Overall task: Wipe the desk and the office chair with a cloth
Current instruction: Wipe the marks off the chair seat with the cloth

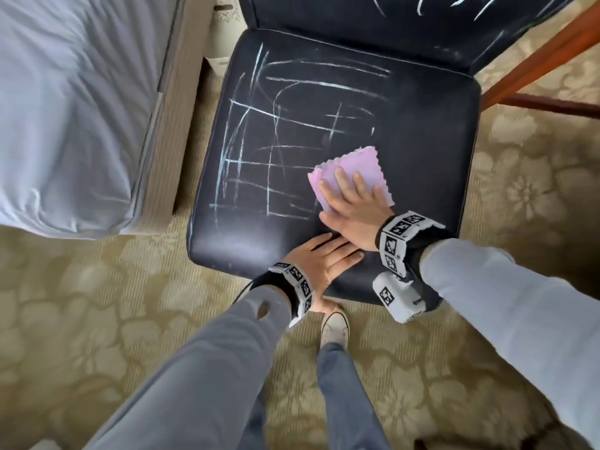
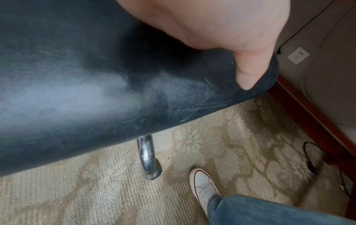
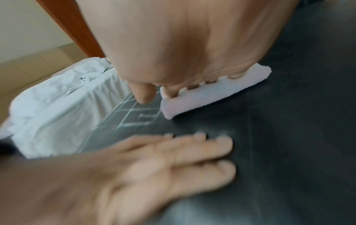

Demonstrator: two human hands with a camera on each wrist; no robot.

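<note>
Right hand [image 1: 352,203] presses pink cloth [image 1: 349,172] on chalk-marked chair seat [image 1: 422,141]
Fingers straight, slightly spread over cloth; left hand [image 1: 319,259] flat, fingers together, at seat's front edge

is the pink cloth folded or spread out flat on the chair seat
Folded. The pink cloth shows stacked layers at its left edge under the right hand; in the right wrist view it sits as a thick pad on the chair seat.
</note>
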